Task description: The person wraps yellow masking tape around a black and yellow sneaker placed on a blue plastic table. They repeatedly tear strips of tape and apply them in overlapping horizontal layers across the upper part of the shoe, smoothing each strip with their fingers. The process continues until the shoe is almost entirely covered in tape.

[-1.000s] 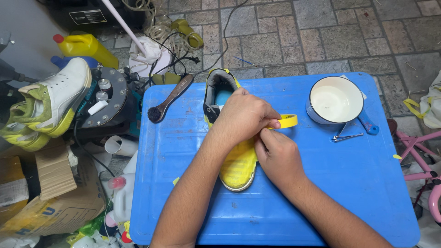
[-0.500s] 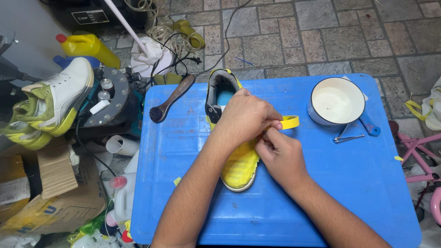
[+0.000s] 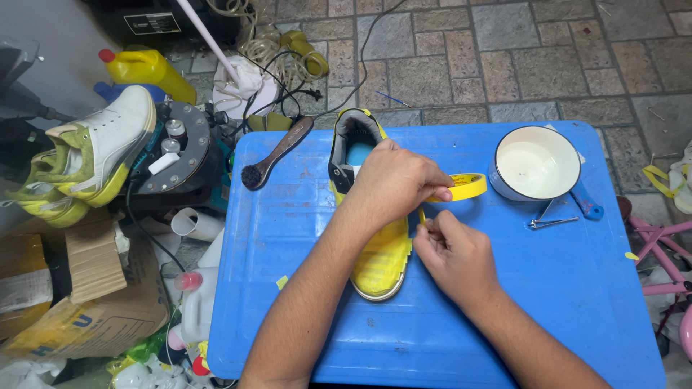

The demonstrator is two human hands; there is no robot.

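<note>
On the blue table (image 3: pixel 303 216), left hand (image 3: pixel 393 180) grips tape roll (image 3: pixel 465 186); right hand (image 3: pixel 450 256) seemingly pinches its strip beside the shoe (image 3: pixel 382 259).

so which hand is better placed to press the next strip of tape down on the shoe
Probably the right hand: it pinches the free end of tape beside the yellow taped shoe, close to its side. The left hand holds the yellow masking tape roll, so it is occupied feeding tape.

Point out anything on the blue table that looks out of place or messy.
Little stands out. A few torn yellow tape scraps lie loose on the table, apart from the shoe and the tape roll. Nothing is spilled or tipped.
</note>
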